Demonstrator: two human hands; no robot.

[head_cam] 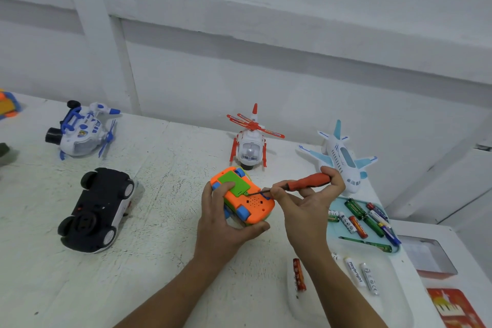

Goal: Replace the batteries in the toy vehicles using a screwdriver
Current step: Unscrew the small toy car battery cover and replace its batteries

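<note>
Table [165,208]; fingers [277,191] pinch screwdriver [306,183] touching car [256,203].

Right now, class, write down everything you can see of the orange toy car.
The car is orange, plastic by its look, with blue wheels. It is turned underside up and tilted, showing a closed green cover and a cluster of small holes. The left hand grips it, fingers on the far side, thumb at the near end. The screwdriver, held in the right hand, has its tip at the cover's corner. The car is above the white table.
</note>
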